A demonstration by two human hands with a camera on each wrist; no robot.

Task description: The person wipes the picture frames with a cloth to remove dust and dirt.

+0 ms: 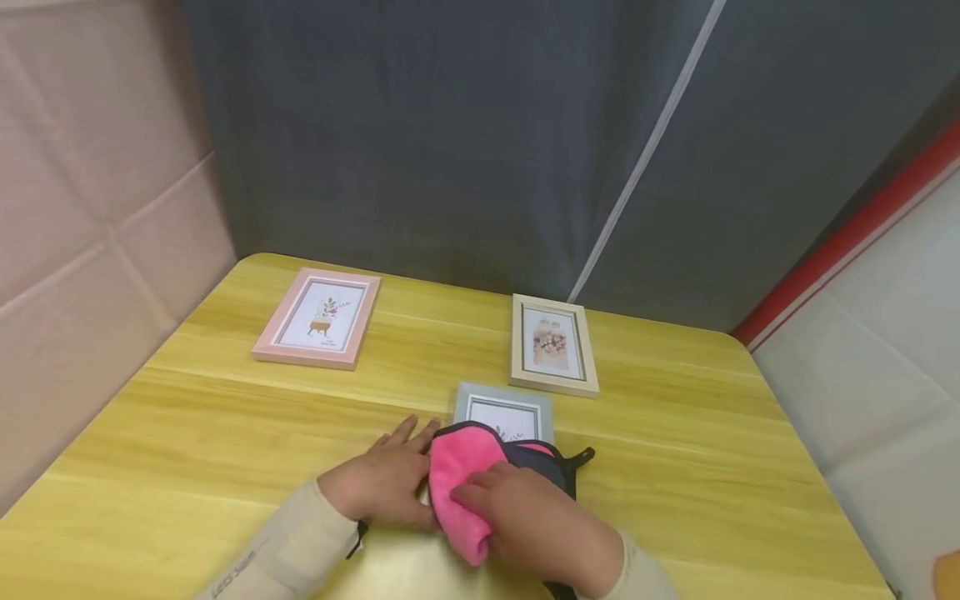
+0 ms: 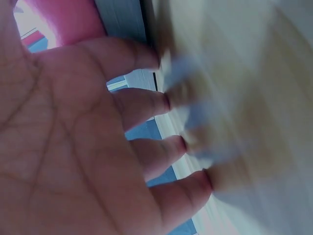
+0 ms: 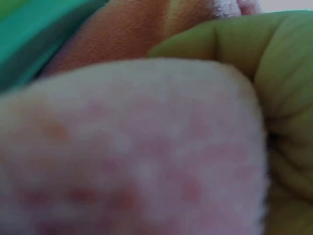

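A pink and dark navy cloth [image 1: 461,462] with black edging and a hanging loop lies bunched over the near part of a grey-blue picture frame [image 1: 504,411]. My right hand [image 1: 536,521] grips the cloth; in the right wrist view its pink, fuzzy fabric [image 3: 137,147] fills most of the picture, blurred. To the left of the cloth, my left hand [image 1: 390,483] rests with fingers spread, fingertips down on the table. In the left wrist view, my left palm [image 2: 68,137] faces the camera, beside the frame's edge. The near half of this frame is hidden.
A pink picture frame [image 1: 363,325] lies at the back left of the wooden table [image 1: 187,433]. A cream picture frame [image 1: 517,342] lies at the back, right of the middle. A dark grey panel [image 1: 420,150] stands behind the table, with pale walls at both sides.
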